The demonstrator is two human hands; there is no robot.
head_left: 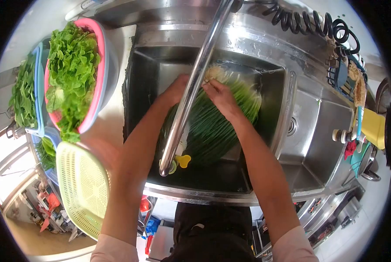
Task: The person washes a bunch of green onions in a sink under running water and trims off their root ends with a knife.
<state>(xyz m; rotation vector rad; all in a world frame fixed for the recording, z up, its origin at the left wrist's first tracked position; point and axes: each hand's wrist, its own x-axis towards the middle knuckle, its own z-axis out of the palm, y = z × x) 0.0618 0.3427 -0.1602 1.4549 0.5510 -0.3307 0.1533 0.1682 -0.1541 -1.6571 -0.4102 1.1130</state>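
A large bunch of green onions (221, 122) lies in the left basin of the steel sink, with the white root ends (217, 72) toward the back. My right hand (221, 98) is at the root ends, its thumb and fingers pinched together on the green onions. Behind the slanting faucet pipe (189, 98) is my left hand (176, 88), also close to the roots; the pipe hides its fingers. Below the pipe's mouth sits a yellow plastic piece (184, 161).
Left of the sink stands a pink-rimmed basin (101, 52) of lettuce (73, 65), beside a pale green basket (84, 183). A blurred shape between basket and sink cannot be made out. The second basin (309, 131) lies right; a coiled black hose (309, 24) hangs at the back.
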